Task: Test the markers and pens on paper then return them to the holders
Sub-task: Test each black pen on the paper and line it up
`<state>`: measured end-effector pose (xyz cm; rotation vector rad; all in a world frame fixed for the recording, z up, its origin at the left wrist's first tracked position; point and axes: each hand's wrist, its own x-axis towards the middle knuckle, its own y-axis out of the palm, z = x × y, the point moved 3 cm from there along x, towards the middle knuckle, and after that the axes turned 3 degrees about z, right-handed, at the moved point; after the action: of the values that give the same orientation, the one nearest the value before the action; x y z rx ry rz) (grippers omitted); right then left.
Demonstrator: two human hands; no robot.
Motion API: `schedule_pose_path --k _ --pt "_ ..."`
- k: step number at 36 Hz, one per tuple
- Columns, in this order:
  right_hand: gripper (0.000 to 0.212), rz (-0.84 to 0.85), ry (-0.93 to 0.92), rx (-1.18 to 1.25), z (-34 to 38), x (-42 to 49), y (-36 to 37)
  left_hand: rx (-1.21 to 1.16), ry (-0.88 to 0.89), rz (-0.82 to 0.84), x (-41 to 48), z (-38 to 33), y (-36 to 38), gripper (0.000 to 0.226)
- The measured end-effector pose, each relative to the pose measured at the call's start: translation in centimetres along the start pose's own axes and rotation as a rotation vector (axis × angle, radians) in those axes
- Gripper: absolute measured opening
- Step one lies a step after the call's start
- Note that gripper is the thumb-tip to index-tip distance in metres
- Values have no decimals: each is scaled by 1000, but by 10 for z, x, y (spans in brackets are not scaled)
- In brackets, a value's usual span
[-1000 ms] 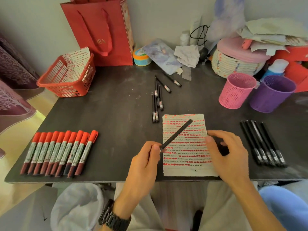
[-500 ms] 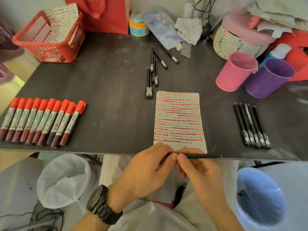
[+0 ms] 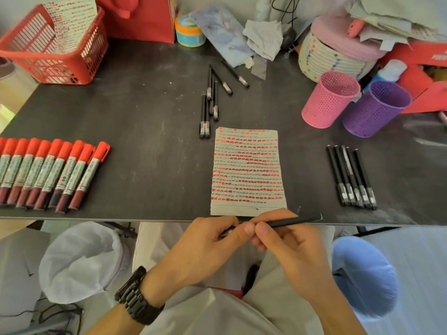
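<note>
Currently: one black pen [image 3: 290,222], lower centre, long axis left-to-right; left hand [image 3: 208,243] grips its left end, right hand [image 3: 290,247] pinches the barrel; paper [image 3: 248,172] lies just above both hands.

A black pen [image 3: 290,222] is held nearly level near the scribbled paper [image 3: 248,172], red markers [image 3: 48,172] rowed left, mesh holders [image 3: 324,107] upright right.

home desk; cluttered table [image 3: 150,112]; gift bag [image 3: 142,18]; basket [image 3: 55,56]

black link wristwatch [image 3: 137,298], pale light trousers [image 3: 217,315]
</note>
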<state>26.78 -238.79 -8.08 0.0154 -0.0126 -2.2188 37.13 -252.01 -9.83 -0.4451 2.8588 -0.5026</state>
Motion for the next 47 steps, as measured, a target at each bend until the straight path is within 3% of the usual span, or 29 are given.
schedule_pose_path --k 5,9,12,17,25,36,47 --pt "6 -112 -7 64 2 11 -19 154 22 -34 4 -1 -1 65" --pt "9 -285 0 202 6 22 -50 361 71 -230 13 -4 -7 43" --pt "9 -318 32 153 6 34 -63 460 133 -297 29 -8 -3 29" --pt "20 -346 54 -2 2 53 -71 605 144 -283 57 -4 11 44" --pt "19 -260 28 -130 0 71 -66 612 121 -356 70 9 16 40" --pt "28 -370 -24 -355 -19 71 -58 619 148 -412 69 7 21 38" --pt "34 -398 -75 -405 -28 70 -59 614 145 -411 68 5 20 38"
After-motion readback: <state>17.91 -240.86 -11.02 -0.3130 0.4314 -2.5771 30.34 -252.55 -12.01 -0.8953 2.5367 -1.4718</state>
